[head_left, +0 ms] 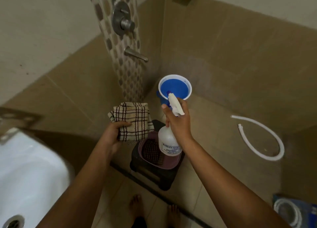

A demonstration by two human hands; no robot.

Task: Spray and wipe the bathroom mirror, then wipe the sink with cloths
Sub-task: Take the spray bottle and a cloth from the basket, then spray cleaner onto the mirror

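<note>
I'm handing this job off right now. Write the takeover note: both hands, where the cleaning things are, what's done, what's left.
Left hand: grips the folded beige cloth with dark check lines.
Right hand: holds the white plastic spray bottle by its neck, nozzle pointing away towards the blue bucket with a white rim on the floor.
White ceramic sink: at lower left, beside the left arm; whether it is wet or wiped cannot be told.
Mirror: not in view; the camera looks down at the shower corner.
Done: cloth and bottle are in hand. No sign of spraying or wiping.
Left: turn to the mirror, spray, wipe, then wipe the sink.
</note>
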